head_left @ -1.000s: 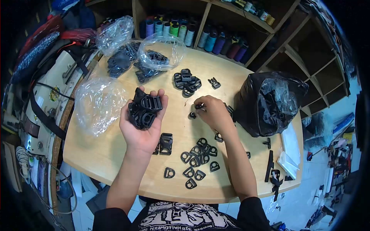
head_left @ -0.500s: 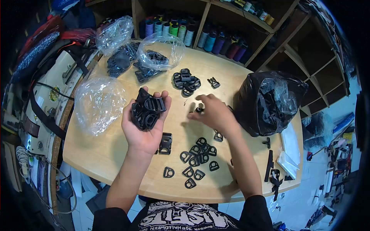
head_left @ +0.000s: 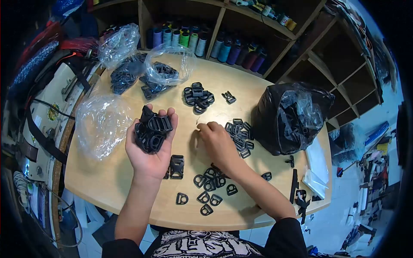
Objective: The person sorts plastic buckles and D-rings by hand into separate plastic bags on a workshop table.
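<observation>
My left hand is palm up above the table, its fingers curled around a heap of black plastic buckles. My right hand is low over the middle of the table, fingers bent down; whatever is between the fingertips is hidden. Beside it on the right lie black strap sliders. Nearer to me are scattered black D-shaped loops, partly covered by my right wrist. A side-release buckle lies below my left hand. Farther back sit a small cluster of black buckles and a single pronged buckle half.
A full black plastic bag stands at the right. Clear plastic bags lie at the left, with bagged black parts behind. Thread spools fill the back shelf. A sewing machine is at far left, black straps at right.
My right hand has moved down and left, and the small black piece seen at its fingers is now out of sight. The sliders behind it are uncovered. My left hand still holds the buckles.
</observation>
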Available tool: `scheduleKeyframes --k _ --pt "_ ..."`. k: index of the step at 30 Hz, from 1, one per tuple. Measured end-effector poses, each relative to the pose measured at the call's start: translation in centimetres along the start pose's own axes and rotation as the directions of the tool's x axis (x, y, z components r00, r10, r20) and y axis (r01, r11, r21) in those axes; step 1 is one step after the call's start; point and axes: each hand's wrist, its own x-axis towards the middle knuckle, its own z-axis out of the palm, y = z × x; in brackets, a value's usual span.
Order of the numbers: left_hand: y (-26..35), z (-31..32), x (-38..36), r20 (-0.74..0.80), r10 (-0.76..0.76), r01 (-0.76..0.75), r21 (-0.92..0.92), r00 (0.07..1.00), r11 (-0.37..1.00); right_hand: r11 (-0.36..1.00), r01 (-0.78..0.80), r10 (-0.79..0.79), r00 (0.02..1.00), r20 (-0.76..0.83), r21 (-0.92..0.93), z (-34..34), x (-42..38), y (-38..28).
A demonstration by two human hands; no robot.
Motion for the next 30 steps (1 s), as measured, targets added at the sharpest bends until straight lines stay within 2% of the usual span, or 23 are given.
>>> scheduleKeyframes --k 2,4,7,10,12,16,20,22,23,25,26,27,28,30 --pt "0.1 0.0 0.0 0.011 -0.019 0.019 -0.023 1.0 1.0 0.977 -0.041 0.048 0.998 -0.028 0.207 -1.4 2.5 1.9" --pt "0.1 0.0 0.0 0.039 -0.029 0.031 -0.041 0.999 0.999 0.971 -0.039 0.068 0.991 -0.116 0.235 -3.8 6.8 4.3" --pt "0.2 0.0 -0.3 0.096 -0.049 0.055 -0.067 0.994 0.996 0.98 -0.01 0.044 0.985 -0.168 0.2 -3.8 12.4 9.0" --pt "0.3 0.2 -0.2 0.093 -0.034 0.041 -0.076 0.995 0.996 0.991 0.022 -0.008 0.994 -0.11 0.128 -2.3 16.2 12.4" --pt "0.4 0.3 -0.2 0.064 -0.002 0.006 -0.063 0.998 0.998 1.0 -0.003 0.003 0.997 0.073 -0.008 -1.3 17.5 13.4" --pt "0.5 0.7 -0.3 -0.012 0.013 -0.014 -0.06 1.0 0.998 1.0 -0.012 0.014 0.991 0.134 -0.013 -0.5 17.8 13.6" --pt "0.2 0.7 -0.3 -0.013 -0.018 0.017 -0.073 1.0 0.997 0.999 0.029 -0.032 0.997 0.07 0.043 -0.5 17.4 14.4" --pt "0.3 0.6 -0.4 -0.023 -0.016 0.015 -0.063 1.0 0.998 0.987 -0.145 0.147 0.989 -0.014 0.063 -1.3 17.1 14.4" --pt "0.4 0.4 -0.3 0.013 -0.021 0.021 -0.073 1.0 0.997 0.987 -0.144 0.146 0.989 -0.015 0.063 -1.8 16.9 14.4" --pt "0.5 0.2 -0.3 0.045 -0.029 0.033 -0.084 0.999 0.996 0.936 -0.278 0.285 0.958 0.004 -0.217 -2.8 15.8 14.1" --pt "0.5 0.3 -0.2 0.041 -0.022 0.025 -0.079 0.999 0.997 0.935 -0.28 0.288 0.958 0.003 -0.218 -3.4 15.0 13.5" --pt "0.5 0.3 -0.2 0.039 -0.016 0.019 -0.075 0.999 0.997 0.916 -0.319 0.371 0.904 0.21 -0.244 -4.9 14.0 11.3" --pt "0.4 0.2 -0.2 0.034 -0.025 0.028 -0.076 0.999 0.997 0.892 -0.357 0.446 0.797 0.407 -0.278 -5.7 12.8 10.2" --pt "0.4 0.0 -0.1 0.016 -0.017 0.018 -0.041 1.0 0.999 0.906 -0.258 0.336 0.921 0.198 -0.335 -3.4 11.0 12.5"
